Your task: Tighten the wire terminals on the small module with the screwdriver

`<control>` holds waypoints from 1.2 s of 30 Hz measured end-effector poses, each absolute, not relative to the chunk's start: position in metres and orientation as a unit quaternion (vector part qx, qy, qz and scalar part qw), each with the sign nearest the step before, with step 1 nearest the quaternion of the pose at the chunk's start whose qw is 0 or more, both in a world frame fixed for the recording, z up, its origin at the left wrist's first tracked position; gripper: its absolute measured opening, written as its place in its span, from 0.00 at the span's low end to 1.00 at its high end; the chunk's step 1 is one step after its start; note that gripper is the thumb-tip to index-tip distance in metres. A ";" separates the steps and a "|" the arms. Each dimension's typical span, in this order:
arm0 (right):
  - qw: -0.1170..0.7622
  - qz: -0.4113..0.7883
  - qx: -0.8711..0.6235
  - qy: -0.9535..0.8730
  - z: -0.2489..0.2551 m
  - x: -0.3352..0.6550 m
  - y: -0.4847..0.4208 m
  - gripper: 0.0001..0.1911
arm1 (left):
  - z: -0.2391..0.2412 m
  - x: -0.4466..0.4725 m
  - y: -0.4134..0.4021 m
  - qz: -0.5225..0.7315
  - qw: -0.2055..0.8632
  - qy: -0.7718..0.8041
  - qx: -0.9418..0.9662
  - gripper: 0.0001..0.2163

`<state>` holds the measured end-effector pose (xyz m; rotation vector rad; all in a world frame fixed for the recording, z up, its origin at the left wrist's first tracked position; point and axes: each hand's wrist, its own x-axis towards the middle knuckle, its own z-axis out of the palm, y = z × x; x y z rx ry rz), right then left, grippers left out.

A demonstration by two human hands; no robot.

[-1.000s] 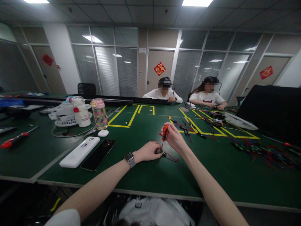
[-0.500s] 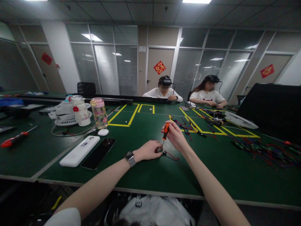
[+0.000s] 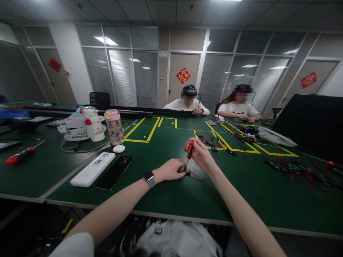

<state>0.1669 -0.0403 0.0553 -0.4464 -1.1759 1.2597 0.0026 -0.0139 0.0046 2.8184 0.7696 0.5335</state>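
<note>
In my right hand (image 3: 199,152) is a screwdriver (image 3: 190,150) with an orange and black handle, held tilted with its shaft pointing down. Its tip meets a small wired electronic part (image 3: 183,170) on the green table (image 3: 160,200); the exact contact is too small to make out. My left hand (image 3: 171,169), with a watch on the wrist, has its fingers closed around that part and holds it against the tabletop. Red and dark wires (image 3: 197,177) trail from the part to the right. The fingers hide much of it.
A white power bank (image 3: 92,170) and a black phone (image 3: 114,172) lie left of my arm, bottles (image 3: 115,128) behind them. Another screwdriver (image 3: 20,156) is at far left. Wire bundles (image 3: 302,171) spread at right. Two people (image 3: 187,101) sit across the table.
The view has shifted slightly. Both hands keep the same grip, and the screwdriver stays at the wired part.
</note>
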 end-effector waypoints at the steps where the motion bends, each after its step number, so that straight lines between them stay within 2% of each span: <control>1: 0.629 0.551 -0.192 -0.514 0.055 0.166 -0.041 0.12 | 0.005 0.003 -0.014 0.178 0.087 0.259 0.945 0.05; 14: 0.681 0.488 -0.220 -0.500 0.052 0.168 -0.035 0.11 | 0.007 0.003 -0.015 0.166 0.088 0.262 0.947 0.06; 23: 0.666 0.525 -0.208 -0.488 0.054 0.169 -0.036 0.11 | 0.007 0.002 -0.015 0.159 0.077 0.268 0.947 0.06; 31: 0.680 0.487 -0.221 -0.501 0.052 0.169 -0.033 0.12 | 0.006 0.002 -0.014 0.162 0.085 0.270 0.945 0.07; 36: 0.644 0.520 -0.216 -0.518 0.057 0.167 -0.040 0.14 | 0.008 0.003 -0.015 0.162 0.090 0.269 0.945 0.07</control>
